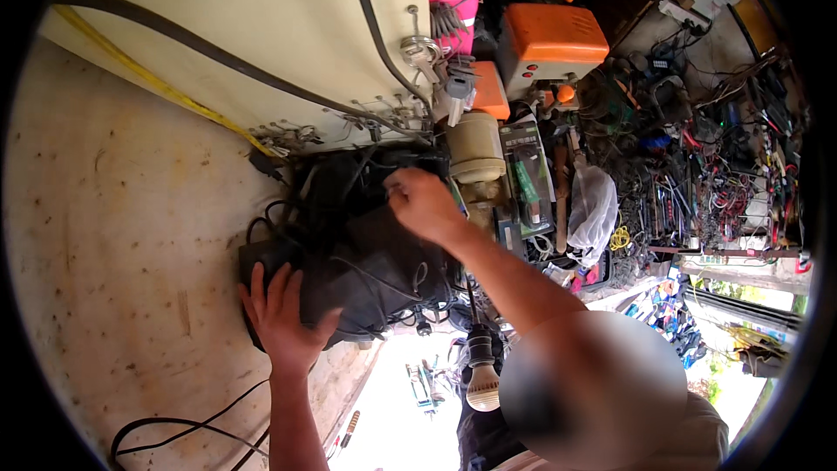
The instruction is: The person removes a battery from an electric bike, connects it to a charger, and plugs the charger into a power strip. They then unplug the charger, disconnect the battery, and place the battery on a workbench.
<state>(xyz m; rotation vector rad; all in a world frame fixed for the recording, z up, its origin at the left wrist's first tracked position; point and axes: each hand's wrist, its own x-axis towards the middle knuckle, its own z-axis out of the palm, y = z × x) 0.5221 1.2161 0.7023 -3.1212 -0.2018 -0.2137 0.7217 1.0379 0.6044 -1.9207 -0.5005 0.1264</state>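
Note:
My left hand lies with its fingers spread on the flat dark face of a black boxy thing by the wall. Higher up and to the right, my right hand reaches into a heap of black bags and cords. Its fingers are curled closed, and their tips disappear into the dark material, so what they hold is hidden. Thin black cables run over the heap between my two hands. Much of the heap is too dark to make out its separate pieces.
A cream panel carries hanging keys and thick black and yellow cables. An orange-topped box, a beige canister and a clear plastic bag stand to the right. A light bulb hangs near my right arm.

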